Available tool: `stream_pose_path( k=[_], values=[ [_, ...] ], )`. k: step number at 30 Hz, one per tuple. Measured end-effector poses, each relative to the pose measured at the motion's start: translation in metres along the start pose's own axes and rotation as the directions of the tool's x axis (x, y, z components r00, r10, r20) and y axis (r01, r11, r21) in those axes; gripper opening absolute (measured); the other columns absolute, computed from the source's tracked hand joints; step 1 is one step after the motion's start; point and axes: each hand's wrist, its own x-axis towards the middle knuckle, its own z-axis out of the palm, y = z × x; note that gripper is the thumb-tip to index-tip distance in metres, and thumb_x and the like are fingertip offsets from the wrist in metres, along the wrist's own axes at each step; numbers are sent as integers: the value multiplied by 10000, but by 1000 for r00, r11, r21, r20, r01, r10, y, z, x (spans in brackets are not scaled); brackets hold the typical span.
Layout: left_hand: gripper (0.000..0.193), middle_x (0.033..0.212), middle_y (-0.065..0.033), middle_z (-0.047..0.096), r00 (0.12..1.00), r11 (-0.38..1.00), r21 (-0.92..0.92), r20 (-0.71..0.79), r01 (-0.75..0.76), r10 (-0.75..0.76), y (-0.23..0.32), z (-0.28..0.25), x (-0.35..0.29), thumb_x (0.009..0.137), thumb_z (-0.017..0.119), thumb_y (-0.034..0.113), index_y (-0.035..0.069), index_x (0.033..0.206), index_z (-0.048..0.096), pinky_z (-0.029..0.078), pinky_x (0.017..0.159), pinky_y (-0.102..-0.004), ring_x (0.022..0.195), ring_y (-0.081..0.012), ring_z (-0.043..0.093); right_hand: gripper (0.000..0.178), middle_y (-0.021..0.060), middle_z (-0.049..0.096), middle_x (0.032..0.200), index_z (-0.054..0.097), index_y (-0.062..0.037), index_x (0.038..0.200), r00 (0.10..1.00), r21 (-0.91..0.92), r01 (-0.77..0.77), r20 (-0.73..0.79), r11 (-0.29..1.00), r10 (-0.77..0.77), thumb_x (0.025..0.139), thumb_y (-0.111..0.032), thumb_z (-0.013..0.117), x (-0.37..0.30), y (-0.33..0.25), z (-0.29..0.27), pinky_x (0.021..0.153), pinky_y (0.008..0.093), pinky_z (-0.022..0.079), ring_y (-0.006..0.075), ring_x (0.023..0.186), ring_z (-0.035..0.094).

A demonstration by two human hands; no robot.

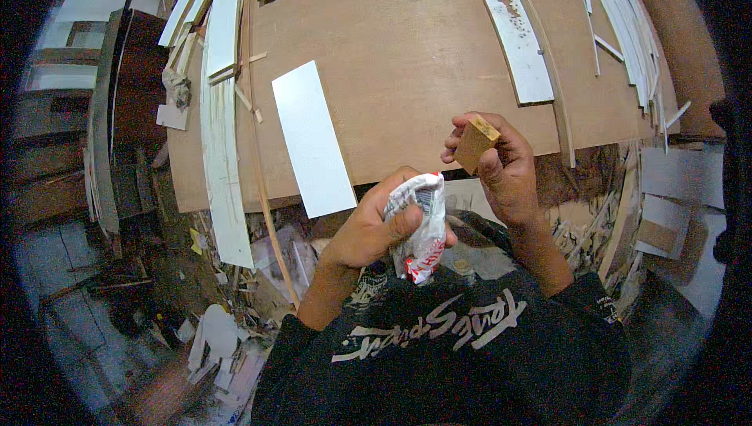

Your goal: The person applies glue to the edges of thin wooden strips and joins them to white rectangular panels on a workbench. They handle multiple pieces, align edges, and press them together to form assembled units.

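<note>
My left hand [368, 230] is closed round a crumpled white plastic packet [427, 226] with red and dark print, held in front of my chest. What the packet contains is hidden. In my right hand [513, 175] is a small brown block [475, 146] with a yellowish top edge, pinched between thumb and fingers. The block is up and to the right of the packet, apart from it, over the near edge of a large brown board [392, 73]. A white rectangular panel [313, 140] lies on that board, left of my hands.
Long white strips [223, 152] and thin wooden sticks lie along the board's left side. A stained white plank [513, 26] and several narrow white strips [627, 42] are at its right. Scrap pieces [215, 340] litter the floor at lower left.
</note>
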Motion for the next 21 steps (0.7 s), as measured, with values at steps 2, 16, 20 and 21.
stream_pose_path(
  k=[2, 16, 20, 21],
  values=[
    [615, 1026, -158, 721, 999, 1000, 21, -42, -5, 6, -1, 0, -6, 1004, 625, 431, -14, 1398, 466, 582, 786, -331, 901, -205, 727, 751, 122, 658, 1132, 561, 28, 1300, 1000, -29, 9, -5, 1000, -9, 887, -582, 709, 1, 7, -2, 907, 395, 570, 210, 1035, 669],
    [504, 973, -67, 705, 932, 998, -12, -358, -62, 53, -12, 32, -42, 970, 693, 419, -5, 1234, 630, 536, 626, -276, 737, -118, 652, 378, 160, 650, 1026, 704, -77, 1139, 995, -916, 80, 99, 393, 28, 843, -291, 799, 90, 274, -61, 789, 418, 561, 328, 889, 674],
    [479, 897, -92, 691, 904, 956, -117, -373, -268, 208, -32, 30, -55, 953, 703, 450, -7, 1085, 652, 538, 565, -311, 689, -163, 659, 413, 145, 646, 1043, 706, -133, 1145, 982, -943, 185, 188, 276, -15, 801, -336, 813, 88, 292, -57, 870, 470, 526, 346, 990, 651],
    [479, 878, -100, 686, 885, 915, -144, -349, -377, 309, -41, 25, -54, 953, 698, 461, -6, 1046, 651, 539, 560, -318, 683, -174, 661, 434, 147, 644, 1065, 698, -124, 1163, 987, -947, 149, 160, 286, 18, 800, -332, 814, 87, 292, -56, 884, 473, 518, 348, 1014, 643]
  ],
)
